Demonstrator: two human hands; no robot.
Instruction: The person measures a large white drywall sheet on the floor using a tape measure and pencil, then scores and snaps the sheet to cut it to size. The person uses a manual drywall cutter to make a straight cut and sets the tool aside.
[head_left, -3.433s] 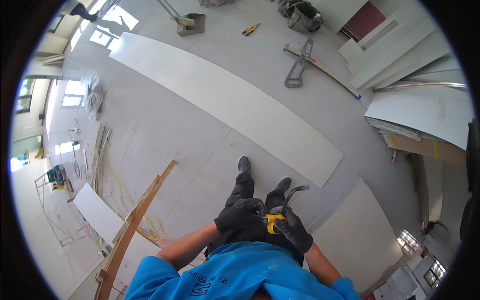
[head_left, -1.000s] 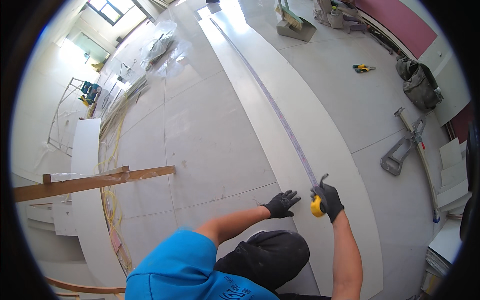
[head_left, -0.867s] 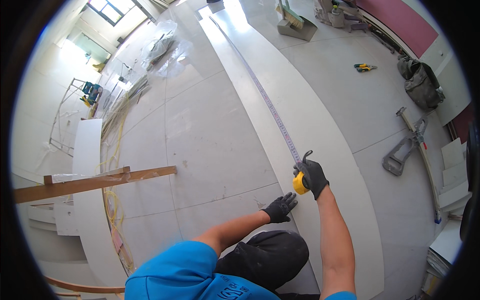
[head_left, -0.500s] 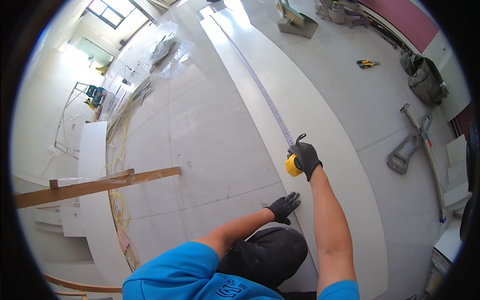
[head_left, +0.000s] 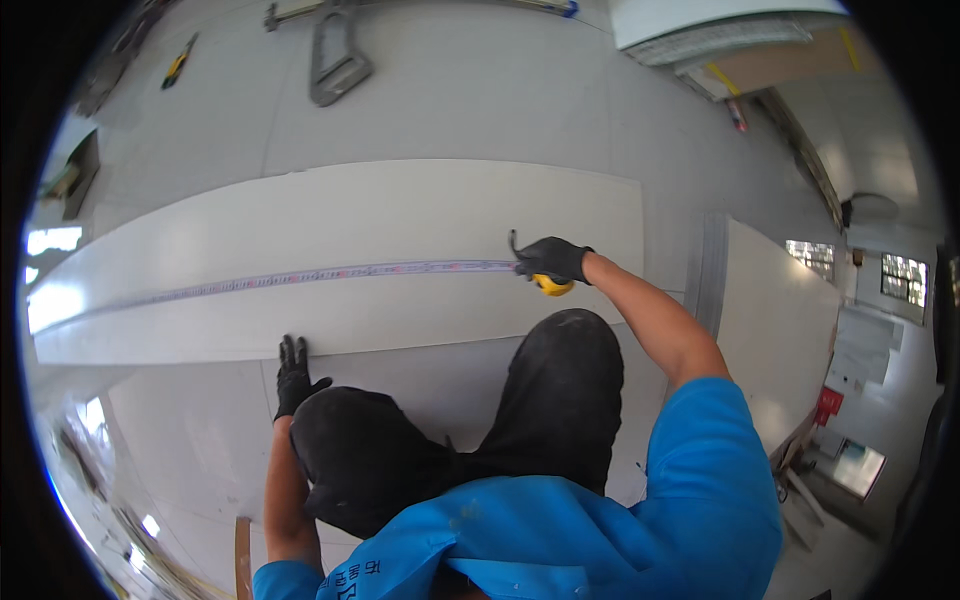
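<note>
A long white panel lies flat on the floor, crossing the view from left to right in front of my knees. My right hand, in a dark glove, is closed around a yellow tape measure above the panel, towards its right end. From it the pulled-out blade runs along the panel to the far left, where glare hides its tip. At the panel's near edge my gloved left hand rests with fingers stretched out, the fingertips at the edge and nothing held.
Beyond the panel a grey handle-shaped tool and yellow-handled pliers lie on the tiles. A dustpan stands at the far left. Stacked boards are at the back right, with another pale panel to the right.
My view has turned to the right, so the panel now lies across it. My right hand keeps the tape measure, with the blade out; my left hand still rests at the panel's edge.
</note>
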